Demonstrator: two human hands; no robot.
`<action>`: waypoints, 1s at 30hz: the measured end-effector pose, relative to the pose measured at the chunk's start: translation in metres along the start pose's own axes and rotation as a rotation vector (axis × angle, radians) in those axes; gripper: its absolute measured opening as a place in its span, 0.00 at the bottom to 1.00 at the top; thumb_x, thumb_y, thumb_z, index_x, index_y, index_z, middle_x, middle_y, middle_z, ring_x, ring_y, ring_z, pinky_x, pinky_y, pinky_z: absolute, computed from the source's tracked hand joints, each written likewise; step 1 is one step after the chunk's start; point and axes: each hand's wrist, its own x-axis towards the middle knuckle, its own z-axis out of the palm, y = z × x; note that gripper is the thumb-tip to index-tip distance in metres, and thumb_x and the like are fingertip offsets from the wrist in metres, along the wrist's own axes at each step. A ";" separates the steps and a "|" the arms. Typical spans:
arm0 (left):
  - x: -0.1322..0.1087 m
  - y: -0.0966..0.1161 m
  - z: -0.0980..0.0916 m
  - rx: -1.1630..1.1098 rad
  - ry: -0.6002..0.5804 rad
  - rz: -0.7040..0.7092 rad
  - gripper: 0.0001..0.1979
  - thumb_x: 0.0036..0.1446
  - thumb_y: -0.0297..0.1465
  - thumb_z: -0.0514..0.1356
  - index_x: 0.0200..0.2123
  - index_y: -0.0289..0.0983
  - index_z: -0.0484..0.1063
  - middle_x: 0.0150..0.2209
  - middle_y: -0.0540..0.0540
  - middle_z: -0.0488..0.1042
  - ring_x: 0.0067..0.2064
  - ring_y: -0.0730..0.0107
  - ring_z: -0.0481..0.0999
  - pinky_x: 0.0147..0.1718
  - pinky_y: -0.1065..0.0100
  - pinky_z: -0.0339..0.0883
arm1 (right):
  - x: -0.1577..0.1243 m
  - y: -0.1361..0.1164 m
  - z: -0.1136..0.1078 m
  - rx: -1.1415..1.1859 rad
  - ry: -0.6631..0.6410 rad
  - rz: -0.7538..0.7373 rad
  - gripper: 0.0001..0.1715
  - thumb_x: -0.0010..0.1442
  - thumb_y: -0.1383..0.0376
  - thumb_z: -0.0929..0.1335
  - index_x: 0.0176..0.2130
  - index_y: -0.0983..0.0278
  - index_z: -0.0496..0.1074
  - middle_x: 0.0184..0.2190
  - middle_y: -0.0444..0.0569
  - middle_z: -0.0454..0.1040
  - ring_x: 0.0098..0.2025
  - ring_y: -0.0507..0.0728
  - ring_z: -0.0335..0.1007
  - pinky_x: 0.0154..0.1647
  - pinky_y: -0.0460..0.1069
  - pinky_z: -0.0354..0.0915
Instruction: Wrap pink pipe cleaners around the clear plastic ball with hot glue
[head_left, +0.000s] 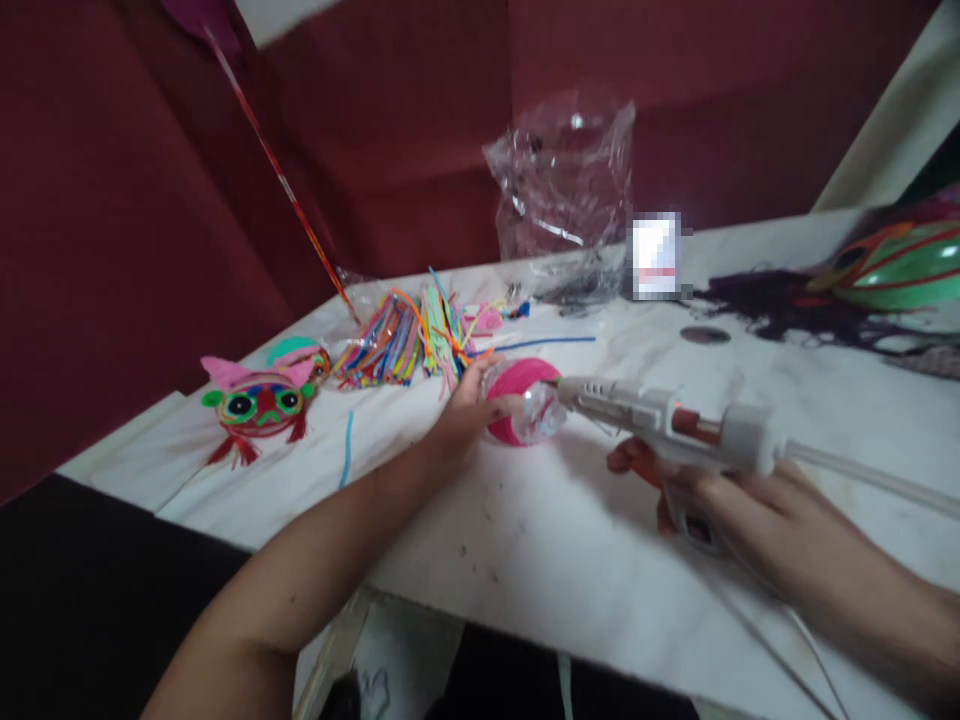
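Note:
My left hand (466,415) grips a clear plastic ball partly wrapped in pink (523,402), holding it down on the white table (570,540). My right hand (720,500) is closed around the handle of a white hot glue gun (667,420). The gun's nozzle points left and touches the ball's clear side. A glue stick juts out of the gun's back toward the right.
A pile of coloured strips (405,340) lies behind the ball. A pink and green owl-like craft (255,405) sits at the left. A crumpled clear plastic bag (562,190) stands at the back, a green ball craft (900,265) at far right. Dark red fabric surrounds the table.

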 end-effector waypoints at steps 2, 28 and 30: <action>0.003 -0.003 -0.001 0.006 -0.019 0.027 0.32 0.37 0.31 0.72 0.48 0.41 0.68 0.45 0.47 0.74 0.48 0.58 0.74 0.53 0.58 0.63 | 0.001 -0.001 0.000 -0.013 -0.013 0.029 0.28 0.56 0.47 0.60 0.32 0.59 0.81 0.34 0.51 0.82 0.37 0.66 0.77 0.39 0.58 0.72; 0.004 0.004 0.008 0.149 -0.065 0.071 0.26 0.47 0.30 0.67 0.51 0.41 0.66 0.42 0.46 0.77 0.45 0.59 0.78 0.41 0.64 0.72 | 0.006 -0.005 -0.004 0.135 -0.106 -0.072 0.17 0.62 0.59 0.62 0.36 0.66 0.76 0.29 0.44 0.77 0.25 0.50 0.70 0.28 0.45 0.64; 0.003 0.008 0.012 0.153 -0.038 0.059 0.27 0.47 0.28 0.66 0.51 0.39 0.66 0.43 0.45 0.78 0.47 0.58 0.78 0.42 0.63 0.72 | 0.009 0.002 -0.002 0.182 -0.127 -0.149 0.16 0.63 0.58 0.62 0.37 0.65 0.74 0.30 0.45 0.76 0.24 0.51 0.70 0.26 0.46 0.65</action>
